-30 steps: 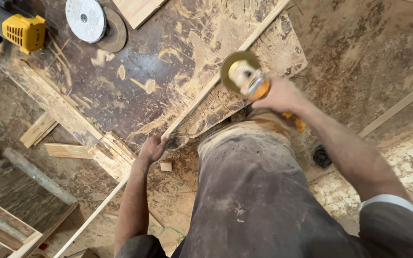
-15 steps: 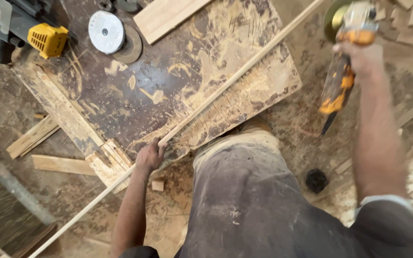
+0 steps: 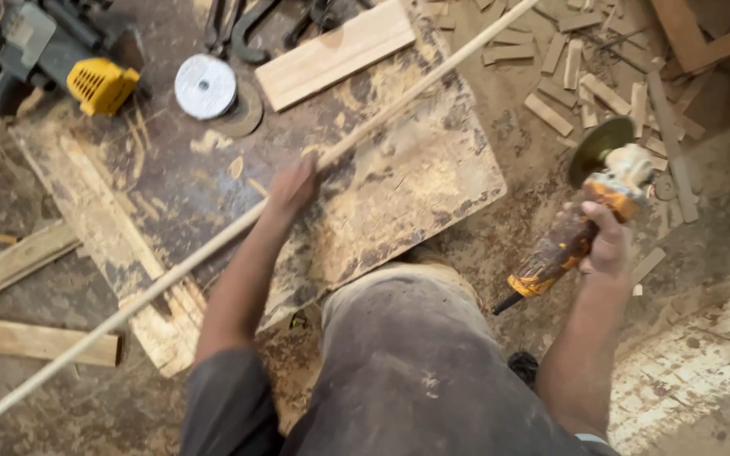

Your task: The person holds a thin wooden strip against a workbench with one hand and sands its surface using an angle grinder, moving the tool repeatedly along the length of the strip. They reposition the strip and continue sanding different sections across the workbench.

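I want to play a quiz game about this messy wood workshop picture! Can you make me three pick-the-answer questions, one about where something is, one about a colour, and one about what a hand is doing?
1. Where is the round grey disc?
A. on the dusty board
B. in the right hand
C. on the person's knee

2. What colour is the grinder's handle?
A. blue
B. orange and yellow
C. pink

3. What is the left hand doing?
A. hanging free
B. gripping the long thin wooden stick
C. holding a hammer

Answers:
1 A, it lies on the board near the yellow tool.
2 B, the grinder in the right hand shows those colours under the dust.
3 B, its fingers wrap the stick above the board.
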